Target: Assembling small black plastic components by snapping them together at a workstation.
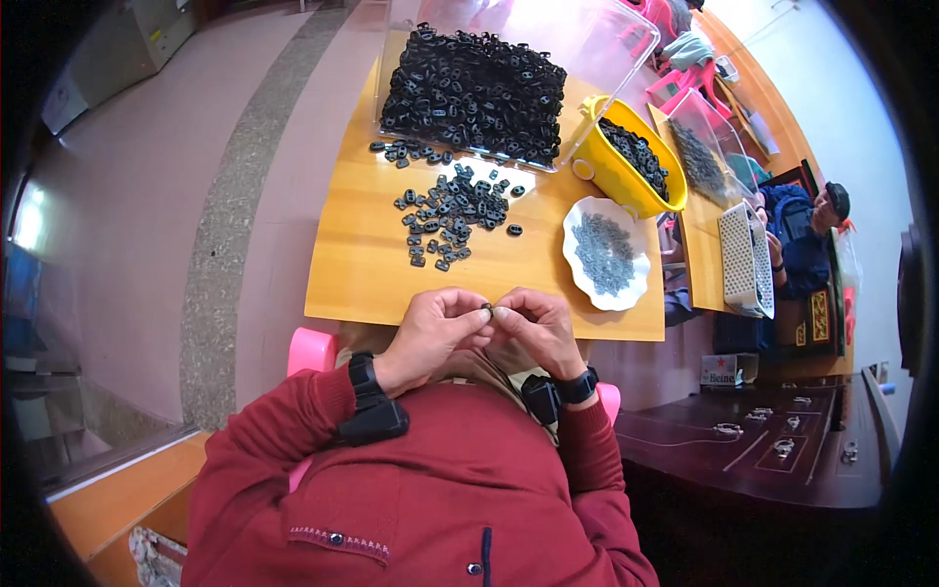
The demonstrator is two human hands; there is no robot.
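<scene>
My left hand [437, 331] and my right hand [540, 328] meet in front of the table's near edge, over my lap. Thumb and forefinger of each are closed on one tiny dark piece [486, 307], mostly covered by the fingertips. Just beyond them, a loose pile of small black oval plastic pieces with holes [455, 210] lies on the wooden table [357, 264]. To the right of the pile, a white scalloped plate [584, 282] holds many tiny grey pieces [603, 252]. One black piece [514, 230] sits apart, between pile and plate.
A clear plastic bin [604, 98] full of black pieces [469, 93] stands at the table's far side. Beside it is a yellow basket [599, 161] with more dark pieces. At the right, a person [797, 230] sits by another table with a white perforated basket [745, 256].
</scene>
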